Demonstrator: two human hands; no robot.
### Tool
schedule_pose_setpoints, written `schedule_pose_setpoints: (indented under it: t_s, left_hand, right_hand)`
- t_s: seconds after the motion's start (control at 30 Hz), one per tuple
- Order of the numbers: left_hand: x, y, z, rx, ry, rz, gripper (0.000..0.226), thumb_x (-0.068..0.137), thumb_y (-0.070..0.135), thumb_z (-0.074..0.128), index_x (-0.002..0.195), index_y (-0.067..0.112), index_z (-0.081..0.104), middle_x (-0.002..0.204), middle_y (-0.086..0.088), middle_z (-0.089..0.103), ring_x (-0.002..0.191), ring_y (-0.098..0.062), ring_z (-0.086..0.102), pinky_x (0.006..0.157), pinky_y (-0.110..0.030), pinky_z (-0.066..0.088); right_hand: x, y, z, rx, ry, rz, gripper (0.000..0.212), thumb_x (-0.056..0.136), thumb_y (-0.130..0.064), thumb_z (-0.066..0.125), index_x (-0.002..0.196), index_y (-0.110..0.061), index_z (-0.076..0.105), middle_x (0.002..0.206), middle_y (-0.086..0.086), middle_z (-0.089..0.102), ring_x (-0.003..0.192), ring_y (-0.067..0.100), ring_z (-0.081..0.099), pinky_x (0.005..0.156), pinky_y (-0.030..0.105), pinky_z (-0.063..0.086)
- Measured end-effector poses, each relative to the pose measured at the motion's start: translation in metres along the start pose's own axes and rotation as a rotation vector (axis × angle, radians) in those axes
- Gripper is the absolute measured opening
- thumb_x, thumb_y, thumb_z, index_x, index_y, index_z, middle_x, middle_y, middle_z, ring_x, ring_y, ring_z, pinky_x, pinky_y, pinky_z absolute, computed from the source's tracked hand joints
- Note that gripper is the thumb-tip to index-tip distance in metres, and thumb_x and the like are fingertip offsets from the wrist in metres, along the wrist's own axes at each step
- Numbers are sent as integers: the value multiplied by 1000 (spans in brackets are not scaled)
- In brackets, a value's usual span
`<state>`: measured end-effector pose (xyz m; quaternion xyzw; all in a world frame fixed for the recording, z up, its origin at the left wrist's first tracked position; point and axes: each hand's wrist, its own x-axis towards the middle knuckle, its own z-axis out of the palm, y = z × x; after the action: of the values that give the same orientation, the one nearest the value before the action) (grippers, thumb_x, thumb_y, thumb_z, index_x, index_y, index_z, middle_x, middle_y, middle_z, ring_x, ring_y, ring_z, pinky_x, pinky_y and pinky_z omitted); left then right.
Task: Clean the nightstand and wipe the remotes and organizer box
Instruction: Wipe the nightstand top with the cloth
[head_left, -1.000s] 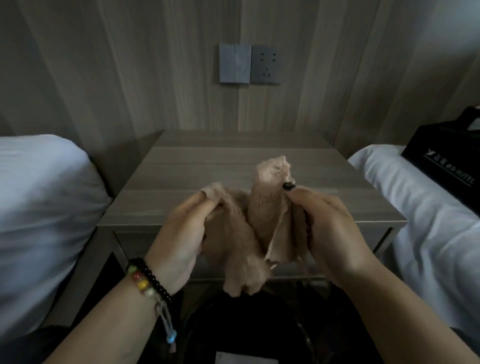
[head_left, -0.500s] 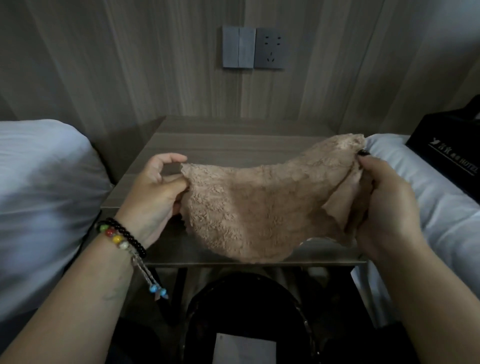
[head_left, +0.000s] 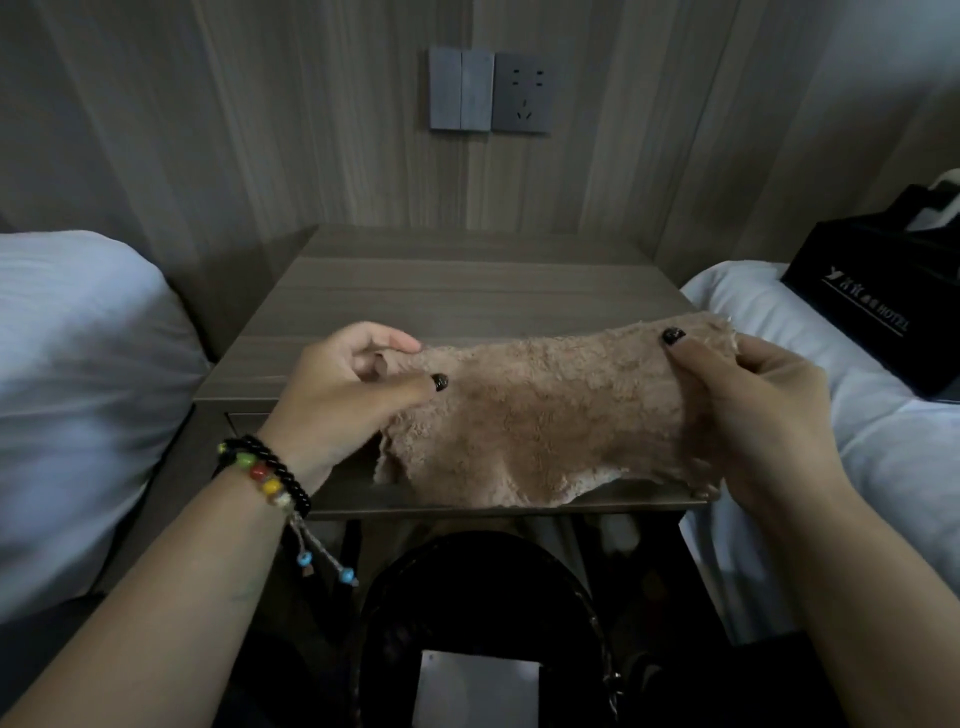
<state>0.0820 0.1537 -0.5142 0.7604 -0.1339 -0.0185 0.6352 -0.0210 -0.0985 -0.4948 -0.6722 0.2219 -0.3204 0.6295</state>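
Nearest, at 6 o'clock low in the view, a dark round bin (head_left: 483, 623) sits on the floor below the desk's front edge. Just above it, both hands hold a tan terry cloth (head_left: 540, 415) spread flat over the front of the desk (head_left: 467, 291). The left hand (head_left: 343, 400), at 9 o'clock of the cloth, pinches its left edge between thumb and fingers; a beaded bracelet (head_left: 265, 475) circles that wrist. The right hand (head_left: 753, 410), at 3 o'clock, grasps the right edge with the thumb on top and the fingers curled under.

The cloth looks light, soft and limp: it sags between the two grips, and its lower hem droops toward the desk's front lip. It will likely fold or bunch wherever it is unsupported, so the edges or corners are the sensible places to hold it; its pile should grip wood rather than slide.

Farther off, at 2 o'clock, a black box (head_left: 878, 306) with hotel lettering rests on the right bed (head_left: 857, 441). A pillow (head_left: 78, 389) lies at 9 o'clock. At 12 o'clock, a switch and socket plate (head_left: 491, 91) is set into the wall.
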Motion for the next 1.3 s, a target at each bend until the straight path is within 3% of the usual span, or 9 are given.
schedule_pose_setpoints:
  t_s: [0.1, 0.2, 0.4, 0.5, 0.6, 0.7, 0.83, 1.1, 1.3]
  left_hand:
    - [-7, 1, 13, -27, -38, -2, 38, 76, 8, 78, 106, 25, 63, 78, -26, 67, 71, -19, 60, 70, -30, 49]
    - [-13, 4, 23, -18, -45, -10, 29, 80, 10, 74, 107, 20, 65, 82, -9, 76, 83, -12, 71, 79, -28, 53]
    - [-21, 13, 42, -195, -161, -87, 9, 91, 16, 61, 91, 13, 70, 77, 1, 73, 66, -8, 67, 56, -21, 49]
    - [-22, 17, 49, -317, -184, -150, 14, 93, 17, 57, 85, 18, 67, 74, 0, 68, 64, -14, 61, 59, -27, 47]
    - [-20, 19, 49, -457, -203, -199, 22, 82, 37, 62, 84, 17, 71, 83, -7, 72, 76, -20, 67, 72, -35, 53]
    - [-19, 18, 49, -411, -258, -142, 50, 68, 42, 74, 102, 6, 68, 100, -10, 72, 94, -21, 68, 86, -38, 54]
    - [-20, 15, 55, -285, -276, -42, 23, 83, 2, 66, 100, 17, 69, 94, -1, 74, 92, -12, 68, 76, -21, 52]
    - [-19, 22, 65, -390, -322, 18, 25, 92, 1, 52, 101, 17, 69, 91, -2, 71, 84, -9, 65, 75, -21, 53]
    - [-15, 27, 86, -128, -233, 203, 18, 88, 18, 65, 104, 26, 64, 83, 7, 73, 84, -9, 68, 74, -25, 55]
  right_hand:
    - [-4, -3, 1, -1, 9, -11, 22, 81, -21, 75, 77, -1, 68, 73, 18, 62, 68, 23, 58, 63, 39, 50]
    - [-10, -3, 6, -3, 1, -64, 25, 83, -20, 74, 77, 2, 65, 67, 15, 60, 64, 21, 54, 59, 36, 47]
    - [-43, 5, 37, -142, -269, -288, 25, 85, -25, 65, 67, -8, 63, 60, -9, 54, 62, 3, 50, 60, 29, 40]
    - [-59, 9, 49, -165, -493, -290, 22, 88, -36, 51, 82, -36, 73, 89, -19, 66, 92, -1, 63, 82, 31, 50]
    - [-59, 17, 47, -145, -570, -276, 34, 91, -22, 48, 114, -28, 72, 114, -17, 58, 113, -3, 55, 99, 24, 46]
    - [-56, 21, 43, -181, -531, -357, 40, 89, 4, 53, 113, -22, 71, 113, -12, 57, 108, -3, 56, 88, 14, 48]
    - [-48, 27, 33, -177, -286, -359, 39, 82, 4, 67, 97, -32, 68, 103, -7, 61, 90, 1, 63, 71, 15, 51]
    - [-34, 36, 8, 215, -380, 248, 54, 74, -14, 77, 125, -14, 57, 83, 1, 72, 76, 14, 66, 73, 35, 50]
    - [-8, 5, -29, -147, -109, -218, 35, 82, -6, 74, 111, -22, 62, 67, -4, 52, 55, 3, 47, 53, 13, 42]
